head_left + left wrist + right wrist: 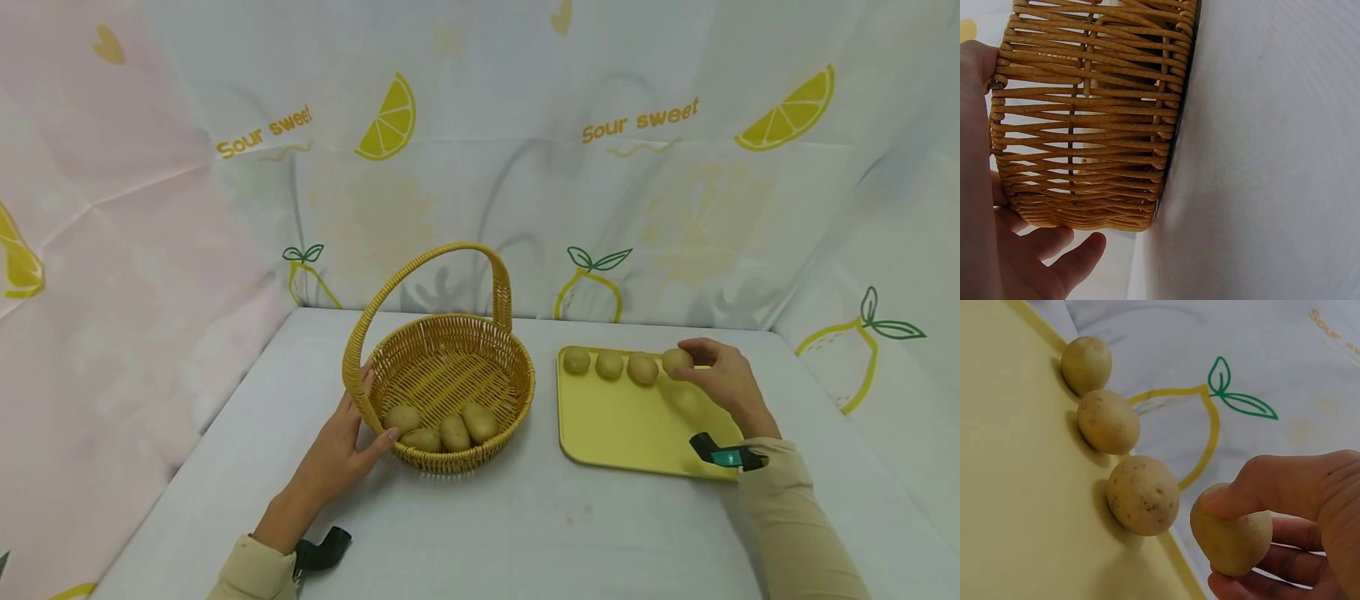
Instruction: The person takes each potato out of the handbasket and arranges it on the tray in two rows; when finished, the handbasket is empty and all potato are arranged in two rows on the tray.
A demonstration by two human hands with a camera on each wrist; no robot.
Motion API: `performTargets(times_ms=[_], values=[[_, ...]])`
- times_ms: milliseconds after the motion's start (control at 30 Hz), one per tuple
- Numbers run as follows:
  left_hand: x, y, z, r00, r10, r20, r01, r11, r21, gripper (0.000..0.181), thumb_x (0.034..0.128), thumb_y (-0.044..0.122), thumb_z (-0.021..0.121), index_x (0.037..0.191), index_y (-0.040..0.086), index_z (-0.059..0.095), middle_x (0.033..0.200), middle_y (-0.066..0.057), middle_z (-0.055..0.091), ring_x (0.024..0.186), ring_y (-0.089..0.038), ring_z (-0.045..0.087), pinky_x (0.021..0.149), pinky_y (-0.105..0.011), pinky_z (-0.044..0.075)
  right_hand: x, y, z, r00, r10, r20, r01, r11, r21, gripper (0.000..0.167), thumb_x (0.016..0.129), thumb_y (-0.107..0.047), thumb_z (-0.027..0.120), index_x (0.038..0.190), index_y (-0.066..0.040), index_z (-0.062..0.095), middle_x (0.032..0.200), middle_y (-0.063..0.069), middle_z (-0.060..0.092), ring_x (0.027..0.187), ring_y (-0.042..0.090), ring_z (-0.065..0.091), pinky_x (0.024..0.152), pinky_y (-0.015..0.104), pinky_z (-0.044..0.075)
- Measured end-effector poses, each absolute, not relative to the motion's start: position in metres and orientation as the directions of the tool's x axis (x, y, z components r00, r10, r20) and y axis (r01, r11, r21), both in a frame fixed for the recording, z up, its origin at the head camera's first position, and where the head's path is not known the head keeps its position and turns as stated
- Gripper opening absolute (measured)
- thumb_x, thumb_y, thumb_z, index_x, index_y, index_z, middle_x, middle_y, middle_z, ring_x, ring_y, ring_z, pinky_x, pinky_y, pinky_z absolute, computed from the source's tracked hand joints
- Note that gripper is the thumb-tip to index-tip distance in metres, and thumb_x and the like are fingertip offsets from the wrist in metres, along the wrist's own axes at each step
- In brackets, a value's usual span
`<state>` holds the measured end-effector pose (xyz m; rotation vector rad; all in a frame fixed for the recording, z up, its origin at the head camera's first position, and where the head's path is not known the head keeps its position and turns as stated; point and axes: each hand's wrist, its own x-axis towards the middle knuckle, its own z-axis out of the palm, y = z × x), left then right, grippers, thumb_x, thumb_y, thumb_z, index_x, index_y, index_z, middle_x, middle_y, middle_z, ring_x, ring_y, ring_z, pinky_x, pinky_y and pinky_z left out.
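In the head view, my right hand (pixel 720 379) pinches a potato (pixel 677 361) between thumb and fingers over the back edge of the yellow tray (pixel 637 425). The right wrist view shows this held potato (pixel 1229 537) apart from the tray surface. Three potatoes (pixel 609 364) sit in a row along the tray's back edge, left of the held one. My left hand (pixel 337 450) grips the left side of a wicker basket (pixel 450 375), its thumb over the rim and fingers along the outside wall (pixel 1085 156). Several potatoes (pixel 453 433) lie at the basket's near side.
The basket's tall arched handle (pixel 420 271) rises above its rim. A white-covered table (pixel 525 533) bears both basket and tray. Patterned cloth (pixel 480 167) hangs close behind and along the sides.
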<state>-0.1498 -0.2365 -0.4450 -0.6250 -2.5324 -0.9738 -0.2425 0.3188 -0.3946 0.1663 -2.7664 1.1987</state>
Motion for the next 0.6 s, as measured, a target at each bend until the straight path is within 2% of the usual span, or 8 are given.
performTargets(times_ms=[100, 367, 600], values=[[-0.15, -0.237, -0.445, -0.84, 0.272, 0.469, 0.516, 0.666, 0.538, 0.092, 0.0985, 0.026, 0.072, 0.165, -0.002, 0.015, 0.172, -0.015, 0.014, 0.154, -0.034, 0.02, 0.118, -0.023, 0.015, -0.243, 0.321, -0.398, -0.988, -0.044, 0.146, -0.137, 0.675, -0.725, 0.056, 0.093, -0.019, 0.08, 0.137, 0.008, 0.061, 0.128, 0.029, 0.065, 0.115, 0.037, 0.059, 0.08, 0.024, 0.045], [-0.151, -0.236, -0.445, -0.828, 0.277, 0.488, 0.533, 0.659, 0.531, 0.089, 0.099, 0.027, 0.071, 0.164, -0.004, 0.018, 0.171, -0.018, 0.016, 0.154, -0.037, 0.021, 0.116, -0.019, 0.014, -0.246, 0.327, -0.412, -0.988, -0.037, 0.152, -0.135, 0.69, -0.711, 0.047, 0.092, -0.016, 0.081, 0.129, 0.008, 0.066, 0.122, 0.027, 0.068, 0.107, 0.026, 0.062, 0.081, 0.025, 0.044], [-0.151, -0.237, -0.445, -0.834, 0.273, 0.479, 0.522, 0.67, 0.528, 0.09, 0.0986, 0.029, 0.072, 0.164, -0.004, 0.019, 0.171, -0.017, 0.017, 0.152, -0.039, 0.024, 0.115, -0.02, 0.017, -0.249, 0.33, -0.421, -0.99, -0.04, 0.133, -0.123, 0.689, -0.715, 0.049, 0.09, -0.016, 0.081, 0.129, 0.008, 0.066, 0.122, 0.028, 0.068, 0.11, 0.032, 0.061, 0.08, 0.025, 0.044]])
